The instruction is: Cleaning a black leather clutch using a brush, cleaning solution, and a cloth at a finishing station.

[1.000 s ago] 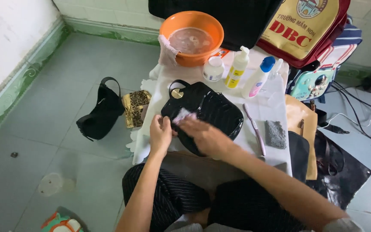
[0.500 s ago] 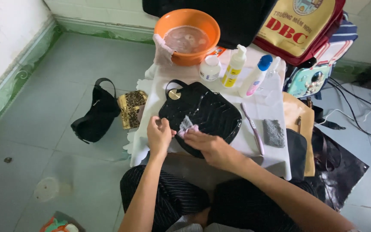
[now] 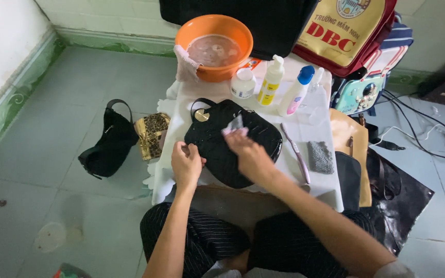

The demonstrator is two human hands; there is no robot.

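My right hand (image 3: pixel 251 154) covers the middle of the black quilted handbag (image 3: pixel 217 139), and its fingers (image 3: pixel 235 136) hide most of a small pale wipe (image 3: pixel 234 124). I cannot tell what floats in the cloudy water of the orange bowl (image 3: pixel 186 32). The red and yellow backpack (image 3: pixel 354 36) is cut off by the top edge. My right forearm is blurred.

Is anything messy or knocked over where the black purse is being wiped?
Nothing is knocked over or spilled. The bottles stand upright behind the black quilted handbag. A cloth hangs over the orange basin's rim. One oddity: another black bag and a leopard-print pouch lie on the floor beside the table.
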